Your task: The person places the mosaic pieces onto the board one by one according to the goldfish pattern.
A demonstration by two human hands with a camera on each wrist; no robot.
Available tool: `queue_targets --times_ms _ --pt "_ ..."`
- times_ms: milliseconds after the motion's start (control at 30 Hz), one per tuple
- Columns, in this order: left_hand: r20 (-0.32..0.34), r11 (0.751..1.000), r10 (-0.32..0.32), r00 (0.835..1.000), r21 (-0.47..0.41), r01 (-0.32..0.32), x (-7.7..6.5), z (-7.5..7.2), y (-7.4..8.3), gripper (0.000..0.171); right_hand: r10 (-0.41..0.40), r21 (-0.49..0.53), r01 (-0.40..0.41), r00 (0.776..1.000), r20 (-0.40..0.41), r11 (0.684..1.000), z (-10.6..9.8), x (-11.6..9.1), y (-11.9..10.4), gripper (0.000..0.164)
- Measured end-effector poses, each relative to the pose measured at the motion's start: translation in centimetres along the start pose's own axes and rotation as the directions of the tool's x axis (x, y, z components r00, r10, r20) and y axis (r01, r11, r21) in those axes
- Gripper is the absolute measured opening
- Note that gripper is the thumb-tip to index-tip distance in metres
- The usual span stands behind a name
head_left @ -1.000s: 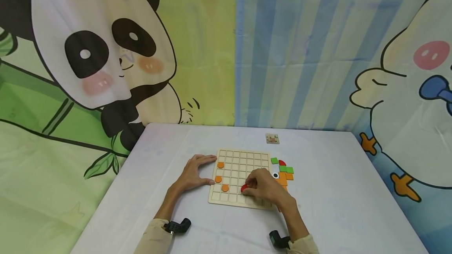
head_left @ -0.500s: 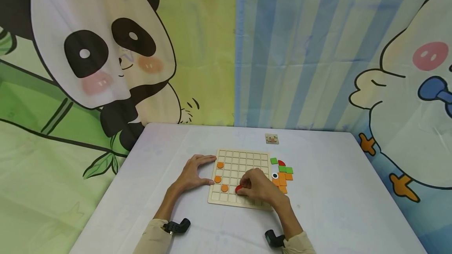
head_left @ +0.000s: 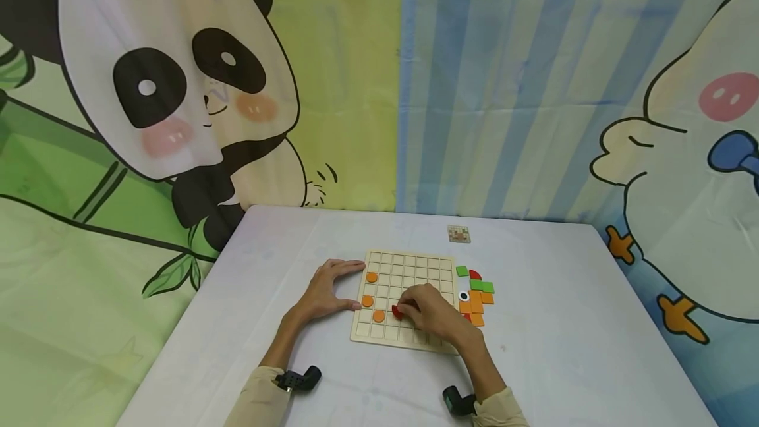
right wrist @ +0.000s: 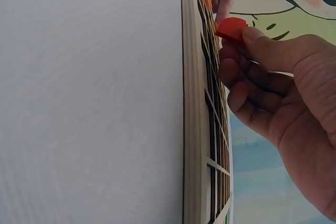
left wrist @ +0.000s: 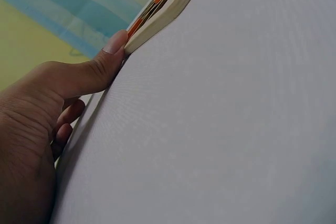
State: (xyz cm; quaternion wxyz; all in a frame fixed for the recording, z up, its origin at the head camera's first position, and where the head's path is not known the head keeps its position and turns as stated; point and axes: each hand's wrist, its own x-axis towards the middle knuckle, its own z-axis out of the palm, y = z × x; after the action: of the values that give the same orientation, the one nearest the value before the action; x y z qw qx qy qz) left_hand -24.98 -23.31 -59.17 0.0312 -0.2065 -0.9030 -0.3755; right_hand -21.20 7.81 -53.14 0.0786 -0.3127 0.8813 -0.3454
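A pale wooden grid board lies on the white table. Along its left edge my left hand spreads, thumb and fingers apart; the left wrist view has the thumb at the board's side. My right hand pinches a red half-round piece between thumb and fingertips, low over the middle of the board. Three orange discs sit in cells on the left side. The cells beneath the right hand are hidden in the head view.
Right of the board lie orange square pieces, green pieces, another red half-round piece and a white piece with a black dot. A small patterned card lies farther back. Printed curtains hang behind the table.
My right hand has shifted left over the board with the red half-round piece, which has turned between the fingers. The left hand stays at the board's edge.
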Motion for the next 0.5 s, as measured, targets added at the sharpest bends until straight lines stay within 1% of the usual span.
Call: queue_targets --times_ms 200,333,500 --pt "-0.003 1.000 0.000 1.000 0.002 0.000 -0.02 0.02 -0.01 0.092 0.005 0.019 -0.006 1.000 0.026 1.000 0.10 0.06 -0.05 0.010" --pt "-0.003 1.000 0.003 1.000 0.000 -0.003 -0.01 0.02 0.02 0.092 0.008 0.053 -0.010 0.999 0.037 0.999 0.09 0.07 -0.11 0.011" --pt "-0.007 1.000 0.010 1.000 0.005 -0.010 0.00 0.06 -0.07 0.092 0.034 0.073 -0.037 0.999 0.037 0.997 0.07 0.07 -0.29 0.012"
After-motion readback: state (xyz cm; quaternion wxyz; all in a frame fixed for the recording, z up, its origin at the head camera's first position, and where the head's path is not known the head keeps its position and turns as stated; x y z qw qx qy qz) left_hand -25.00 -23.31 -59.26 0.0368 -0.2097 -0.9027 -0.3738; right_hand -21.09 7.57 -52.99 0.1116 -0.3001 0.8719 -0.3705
